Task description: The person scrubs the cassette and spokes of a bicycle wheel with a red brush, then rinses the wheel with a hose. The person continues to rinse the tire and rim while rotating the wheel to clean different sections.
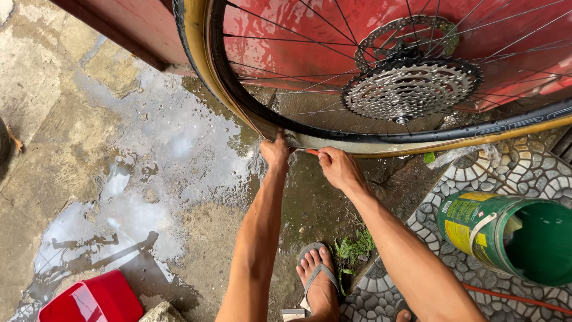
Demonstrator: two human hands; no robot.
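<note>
A bicycle wheel [381,128] with a black rim and tan-walled tyre stands upright against a red wall. Its silver cassette [411,88] and brake disc [411,36] show behind the spokes. My left hand [275,152] grips the tyre's lower edge at the rim. My right hand [339,169] is closed on a small orange lever [312,152], whose tip pokes toward the tyre between my two hands. Most of the lever is hidden in my fist.
Wet concrete with puddles [149,179] lies to the left. A green tin can [512,235] lies on its side on patterned tiles [536,167] at the right. A red container [89,298] sits bottom left. My sandalled foot [319,280] is below, by a weed.
</note>
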